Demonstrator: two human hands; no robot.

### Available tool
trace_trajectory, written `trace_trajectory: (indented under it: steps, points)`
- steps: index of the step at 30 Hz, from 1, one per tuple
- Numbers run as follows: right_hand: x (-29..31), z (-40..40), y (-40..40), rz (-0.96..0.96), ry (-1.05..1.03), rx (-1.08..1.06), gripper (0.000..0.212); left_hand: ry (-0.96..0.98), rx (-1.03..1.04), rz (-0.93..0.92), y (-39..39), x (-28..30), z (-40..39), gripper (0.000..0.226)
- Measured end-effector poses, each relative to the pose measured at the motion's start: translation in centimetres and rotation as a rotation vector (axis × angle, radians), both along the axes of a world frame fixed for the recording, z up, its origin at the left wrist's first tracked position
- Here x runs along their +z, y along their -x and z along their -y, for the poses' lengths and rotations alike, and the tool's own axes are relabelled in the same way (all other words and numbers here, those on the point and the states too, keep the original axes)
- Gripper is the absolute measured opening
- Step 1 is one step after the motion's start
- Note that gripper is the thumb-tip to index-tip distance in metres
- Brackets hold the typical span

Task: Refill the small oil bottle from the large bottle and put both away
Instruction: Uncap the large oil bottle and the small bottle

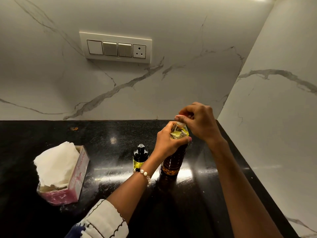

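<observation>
A large clear plastic bottle (173,160) of amber oil stands upright on the black counter (120,143). My left hand (169,140) grips its shoulder just below the neck. My right hand (197,121) is above it, fingers pinched around the cap (181,124) at the bottle's top. A small dark oil bottle (140,154) with a clear cap and a yellow label stands just left of the large one, untouched, partly behind my left wrist.
An open pink box of white tissues (60,172) lies at the left of the counter. Marble walls rise behind and to the right, forming a corner. A switch panel with a socket (115,47) is on the back wall.
</observation>
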State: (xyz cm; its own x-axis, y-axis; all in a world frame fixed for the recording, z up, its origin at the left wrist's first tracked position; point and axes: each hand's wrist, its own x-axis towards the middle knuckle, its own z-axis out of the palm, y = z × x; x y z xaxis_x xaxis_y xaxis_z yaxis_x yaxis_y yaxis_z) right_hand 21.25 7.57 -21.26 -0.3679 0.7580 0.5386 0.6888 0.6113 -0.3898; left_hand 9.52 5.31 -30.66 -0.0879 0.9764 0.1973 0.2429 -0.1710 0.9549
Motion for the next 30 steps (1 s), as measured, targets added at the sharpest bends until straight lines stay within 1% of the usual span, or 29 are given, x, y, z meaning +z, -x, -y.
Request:
trace_trajectory:
  steps: [3,8,11,13,15,18,21,23,25,28,30]
  points:
    - [0.4,0.1,-0.3,0.028,0.056,0.109,0.019,0.005,0.003,0.005,0.0,-0.1,0.0,0.051]
    - [0.8,0.2,-0.8,-0.014,0.199,0.205,0.026,0.002,-0.001,0.015,0.0,0.0,0.1,0.051]
    - [0.9,0.5,-0.4,-0.103,0.156,0.133,0.037,0.008,-0.014,0.027,0.0,-0.1,0.1,0.051]
    - [0.8,0.5,0.0,-0.06,0.072,0.046,0.038,0.004,-0.01,0.014,0.0,0.0,0.1,0.051]
    - [0.5,0.3,0.0,0.001,0.039,0.003,0.033,0.002,-0.001,0.006,0.0,0.0,0.1,0.049]
    - [0.7,0.1,-0.2,0.012,0.094,0.054,0.026,0.0,0.005,-0.008,0.0,0.0,0.0,0.047]
    - [1.1,0.1,-0.5,0.035,0.2,0.143,0.021,0.003,-0.004,-0.009,0.0,-0.1,0.1,0.051]
    - [1.2,0.1,-0.7,0.029,0.248,0.188,0.022,0.002,-0.002,-0.001,0.0,-0.1,0.2,0.05]
    - [1.2,0.3,-0.7,-0.017,0.251,0.21,0.027,0.0,-0.006,0.004,0.0,0.0,0.1,0.049]
    - [0.7,0.3,-0.6,-0.083,0.16,0.109,0.039,0.0,-0.011,0.001,0.0,0.1,0.2,0.05]
    - [0.3,0.2,-0.5,-0.062,0.085,0.022,0.038,-0.001,-0.007,-0.003,0.0,0.2,0.2,0.048]
